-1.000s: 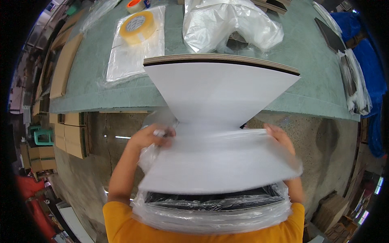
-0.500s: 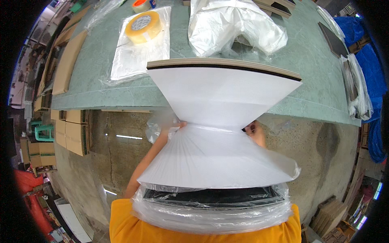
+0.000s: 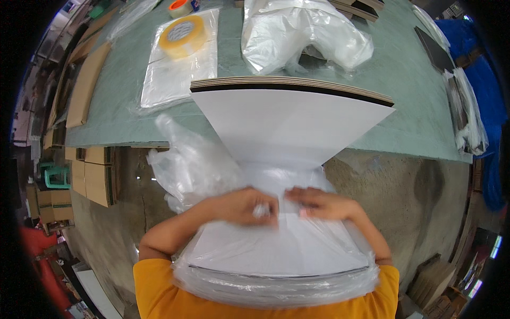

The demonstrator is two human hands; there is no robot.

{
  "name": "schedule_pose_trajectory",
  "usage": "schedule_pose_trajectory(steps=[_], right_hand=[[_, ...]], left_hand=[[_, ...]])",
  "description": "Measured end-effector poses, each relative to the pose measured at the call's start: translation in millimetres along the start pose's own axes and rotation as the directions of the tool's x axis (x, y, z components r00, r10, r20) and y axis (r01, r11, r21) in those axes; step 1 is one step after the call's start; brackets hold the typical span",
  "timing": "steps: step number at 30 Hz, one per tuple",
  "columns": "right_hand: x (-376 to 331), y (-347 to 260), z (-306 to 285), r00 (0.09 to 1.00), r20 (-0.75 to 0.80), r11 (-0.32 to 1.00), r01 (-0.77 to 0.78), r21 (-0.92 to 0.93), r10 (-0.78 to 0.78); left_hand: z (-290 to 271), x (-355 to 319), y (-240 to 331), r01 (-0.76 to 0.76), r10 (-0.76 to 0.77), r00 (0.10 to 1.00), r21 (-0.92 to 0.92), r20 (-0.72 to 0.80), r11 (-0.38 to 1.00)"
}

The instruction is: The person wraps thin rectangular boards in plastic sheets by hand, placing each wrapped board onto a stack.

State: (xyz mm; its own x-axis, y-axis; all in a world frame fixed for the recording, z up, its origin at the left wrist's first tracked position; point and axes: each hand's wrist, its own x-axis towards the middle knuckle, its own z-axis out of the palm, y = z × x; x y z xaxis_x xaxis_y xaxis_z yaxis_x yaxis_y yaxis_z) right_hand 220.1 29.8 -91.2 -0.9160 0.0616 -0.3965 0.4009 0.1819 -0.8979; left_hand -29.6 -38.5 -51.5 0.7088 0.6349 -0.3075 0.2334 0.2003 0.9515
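In front of my body, white-faced boards in clear plastic film (image 3: 281, 286) lean toward my orange shirt. Over their white surface (image 3: 276, 247) both my hands meet near the middle, blurred by motion. My left hand (image 3: 241, 207) is curled, with a pale bit of clear film showing in its fingers. From it a crumpled clear plastic bag (image 3: 196, 165) billows out to the left. My right hand (image 3: 321, 203) lies with fingers stretched toward the left one, over the film. Beyond them stands a stack of boards (image 3: 292, 119) with a white near face and beige and black edges at the top.
The green table (image 3: 133, 125) carries a tape roll (image 3: 182, 36) on flat plastic bags (image 3: 154, 80), a second, orange-cored roll (image 3: 180, 7), and a heap of plastic bags (image 3: 308, 32). Dark boards (image 3: 435, 49) lie at right. Cardboard boxes (image 3: 95, 178) stand on the floor at left.
Both hands have come from the sides of the white boards to their middle, nearer my body. The clear bag has spread out at left. The near white board has dropped lower against my shirt.
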Motion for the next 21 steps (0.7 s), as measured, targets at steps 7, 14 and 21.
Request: schedule_pose_trajectory(steps=[7,14,21], right_hand=[[28.8,39.7,-33.1,0.921,-0.219,0.939,-0.34,-0.053,0.321],[31.7,-55.6,-42.6,0.873,-0.48,0.832,0.203,0.517,0.085],[16.8,-44.6,-36.6,0.881,-0.465,0.865,0.302,0.401,-0.092]], left_hand=[[-25.0,51.6,-66.8,0.136,0.139,0.834,0.443,-0.534,0.886],[-48.5,29.5,67.1,-0.405,0.194,0.488,-0.024,-0.851,0.914],[-38.0,10.7,40.6,0.038,0.024,0.788,0.088,-0.615,0.995]])
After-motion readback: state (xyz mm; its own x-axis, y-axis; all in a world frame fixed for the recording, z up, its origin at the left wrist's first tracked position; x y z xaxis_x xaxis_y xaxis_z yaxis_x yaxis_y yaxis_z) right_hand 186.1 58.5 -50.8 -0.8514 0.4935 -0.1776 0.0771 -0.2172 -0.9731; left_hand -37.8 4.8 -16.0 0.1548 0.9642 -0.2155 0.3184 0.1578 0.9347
